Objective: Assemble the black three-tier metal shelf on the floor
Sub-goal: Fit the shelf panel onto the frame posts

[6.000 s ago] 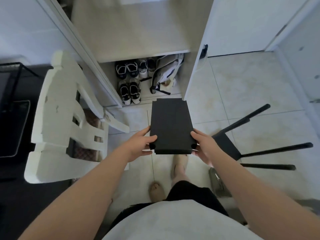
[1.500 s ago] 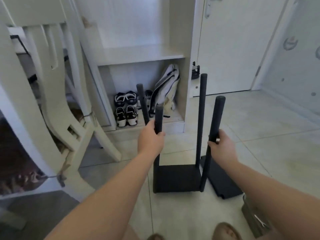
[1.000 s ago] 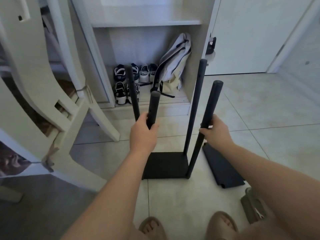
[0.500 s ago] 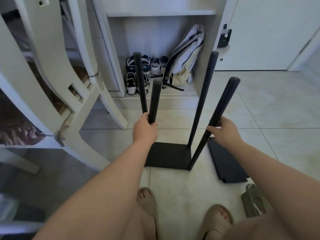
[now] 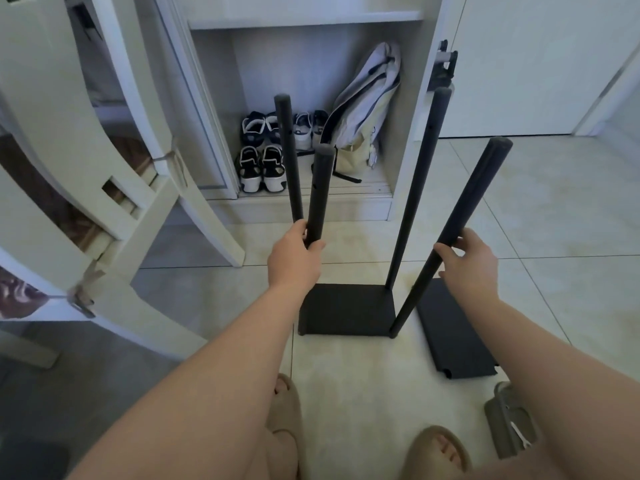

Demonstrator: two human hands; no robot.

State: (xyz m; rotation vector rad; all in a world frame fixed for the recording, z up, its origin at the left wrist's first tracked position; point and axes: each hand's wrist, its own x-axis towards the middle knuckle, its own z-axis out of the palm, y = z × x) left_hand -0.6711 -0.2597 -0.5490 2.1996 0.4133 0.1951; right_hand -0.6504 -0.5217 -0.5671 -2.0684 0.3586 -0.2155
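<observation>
Four black poles [image 5: 419,188] rise from the corners of a black shelf panel [image 5: 346,308] on the tiled floor [image 5: 346,375], before an open cabinet [image 5: 405,150] holding sneakers [image 5: 261,164] and a backpack [image 5: 363,109]. The left hand [image 5: 294,261] grips the near-left pole [image 5: 320,195]; the right hand [image 5: 471,265] grips the tilted near-right pole [image 5: 464,216]. A second panel [image 5: 453,337] lies flat just right of the first.
</observation>
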